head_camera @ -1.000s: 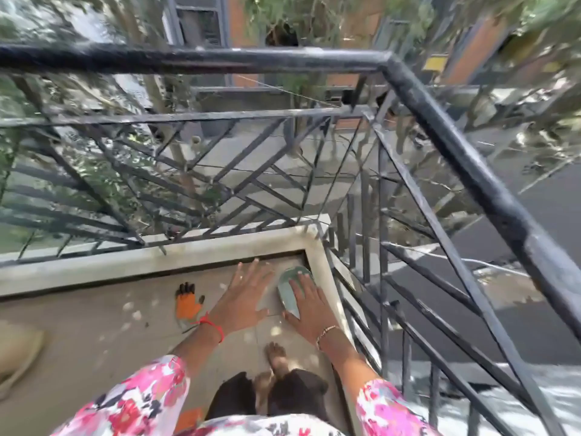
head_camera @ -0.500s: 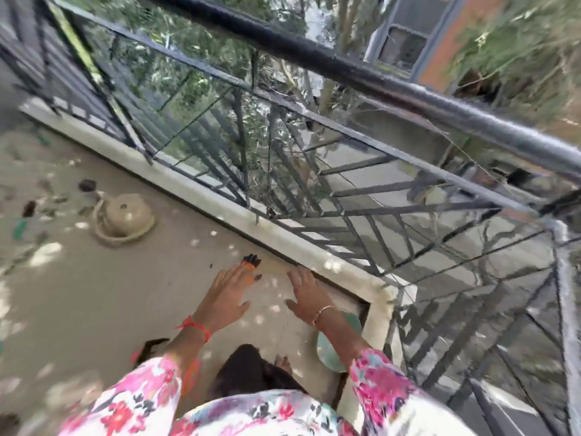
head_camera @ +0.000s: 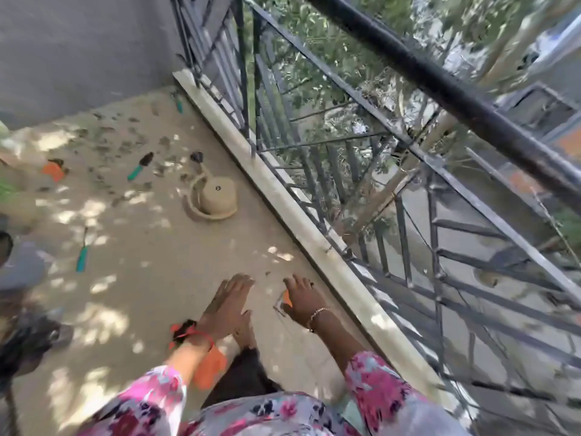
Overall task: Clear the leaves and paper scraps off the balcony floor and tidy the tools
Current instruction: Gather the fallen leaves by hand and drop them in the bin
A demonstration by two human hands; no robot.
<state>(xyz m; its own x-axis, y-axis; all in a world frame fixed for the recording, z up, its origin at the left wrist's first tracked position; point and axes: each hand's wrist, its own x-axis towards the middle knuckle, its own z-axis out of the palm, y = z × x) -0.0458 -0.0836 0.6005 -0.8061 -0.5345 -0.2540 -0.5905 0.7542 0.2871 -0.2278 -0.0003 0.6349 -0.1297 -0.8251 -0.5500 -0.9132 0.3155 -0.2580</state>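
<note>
Right hand (head_camera: 302,299) now over orange glove (head_camera: 287,299), watering can (head_camera: 217,197) ahead

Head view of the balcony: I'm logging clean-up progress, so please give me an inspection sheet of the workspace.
Surface: concrete balcony floor, sun-dappled.
Job's things: dry leaves scattered at the far end; teal-handled trowel among them; second teal tool nearer the left; third teal tool by the curb; beige watering can near the curb; far orange glove; near orange glove below the left wrist.
Clutter: blurred dark object at the left edge, unidentifiable.
Hands: left hand flat, holding nothing; right hand spread over an orange item.
Cables: nothing seen.
Surroundings: black railing, grey wall, trees and street beyond.
</note>
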